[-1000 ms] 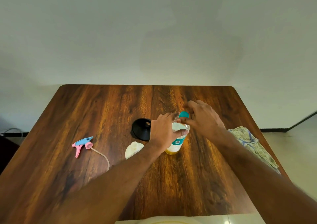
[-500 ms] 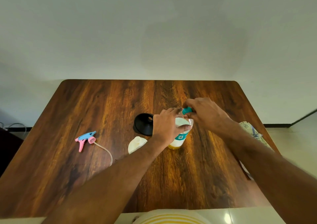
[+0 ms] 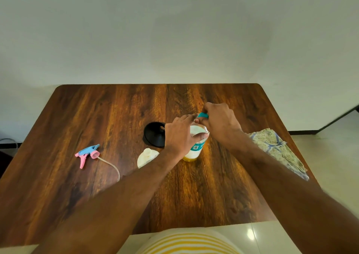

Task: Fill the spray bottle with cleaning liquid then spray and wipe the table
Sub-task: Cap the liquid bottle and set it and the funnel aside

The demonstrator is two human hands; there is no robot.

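A plain white wall fills the upper half of the view. Along the foot of the wall, to the right, runs a black skirting strip. Below it lies a pale glossy tiled floor. A dark slanted edge rises at the wall's far right end; what it is cannot be told. At the wall's left foot curls a grey cable. Farthest from the wall, at the bottom edge, shows a yellow-and-white striped garment.
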